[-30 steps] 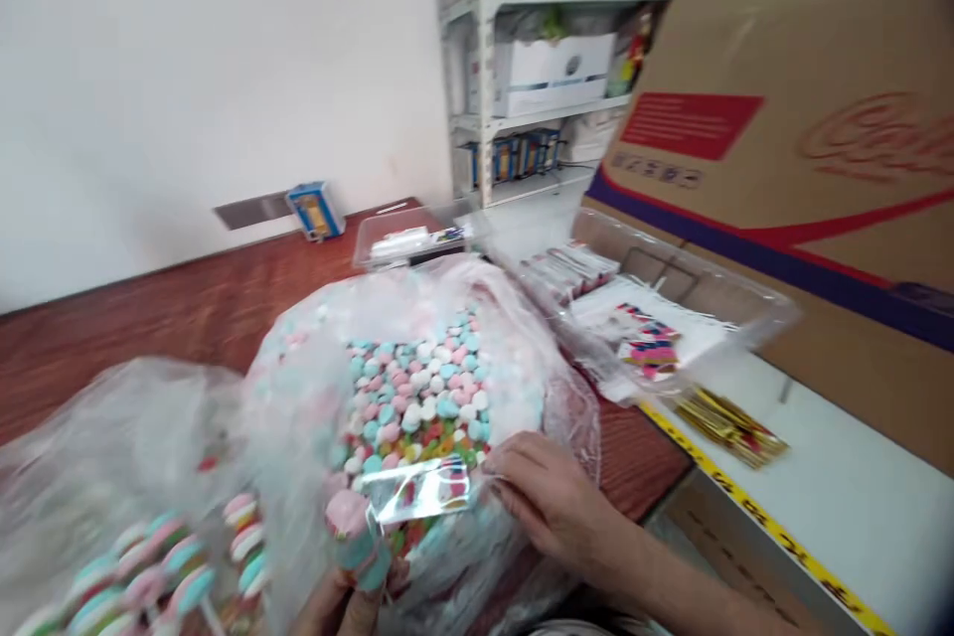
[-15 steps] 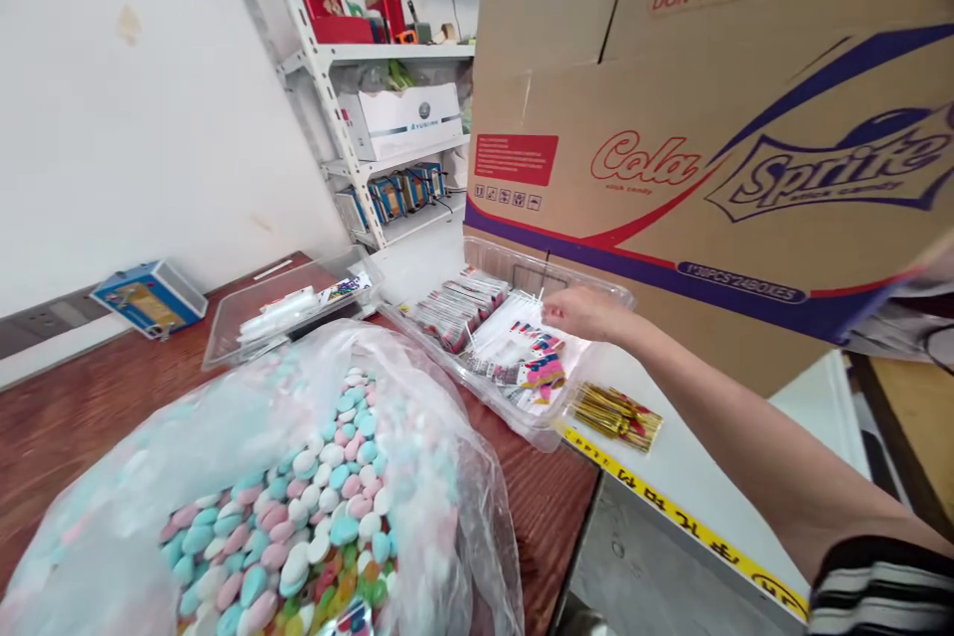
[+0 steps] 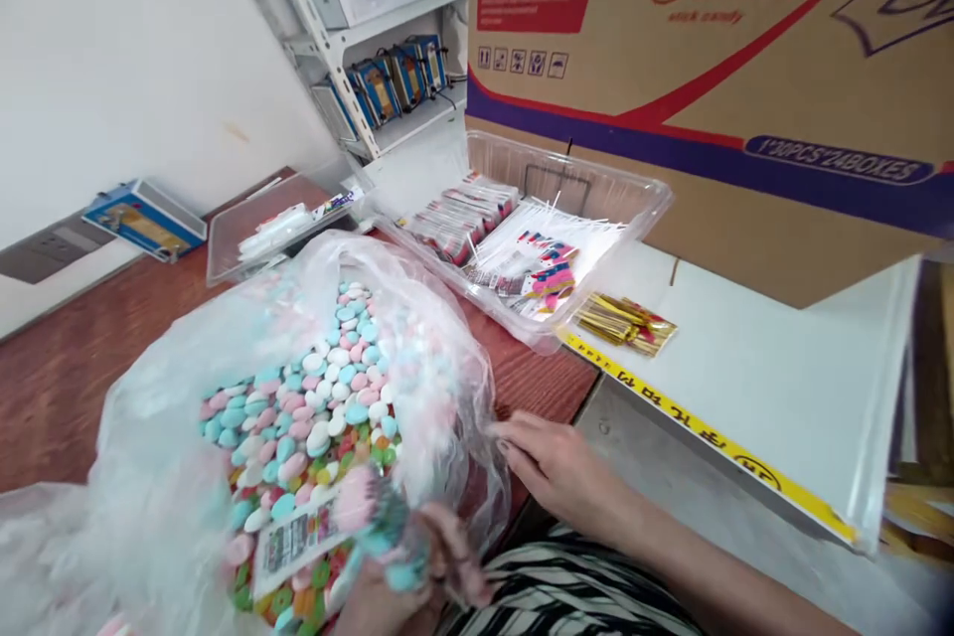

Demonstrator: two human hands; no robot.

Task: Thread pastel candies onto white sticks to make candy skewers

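Where shelving point(image 3: 350, 50) rises, brown wooden tabletop point(image 3: 67, 368).

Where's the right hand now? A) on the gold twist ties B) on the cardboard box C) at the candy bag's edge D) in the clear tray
C: the right hand rests at the near edge of the candy bag, apart from the tray.

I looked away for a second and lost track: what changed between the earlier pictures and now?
The right hand came back from the clear tray to the edge of the big candy bag. The left hand, out of view half a second ago, again holds a small printed packet with a blurred lollipop. The tray, gold twist ties and cardboard box stayed put.
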